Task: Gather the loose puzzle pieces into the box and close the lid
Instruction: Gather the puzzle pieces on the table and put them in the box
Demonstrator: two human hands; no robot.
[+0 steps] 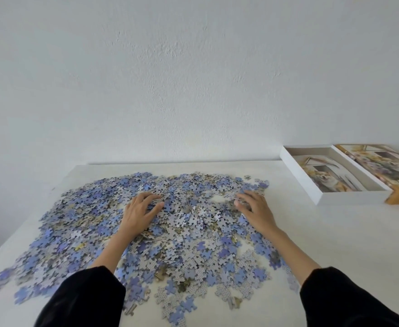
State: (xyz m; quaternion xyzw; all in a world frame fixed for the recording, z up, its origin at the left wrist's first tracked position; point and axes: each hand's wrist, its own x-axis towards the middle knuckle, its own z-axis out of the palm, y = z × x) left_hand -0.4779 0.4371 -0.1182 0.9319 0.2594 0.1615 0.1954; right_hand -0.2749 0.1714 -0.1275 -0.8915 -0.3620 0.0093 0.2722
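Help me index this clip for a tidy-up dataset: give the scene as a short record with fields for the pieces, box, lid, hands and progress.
pieces: loose blue and grey cardboard puzzle pieces, spread in a wide heap on the white table
box: shallow white cardboard box at the table's far right, open, a printed picture sheet inside, no pieces visible in it
lid: picture-printed lid, off, lying just right of the box
hands: left hand and right hand palm down on the heap, fingers spread
progress: nothing gathered yet
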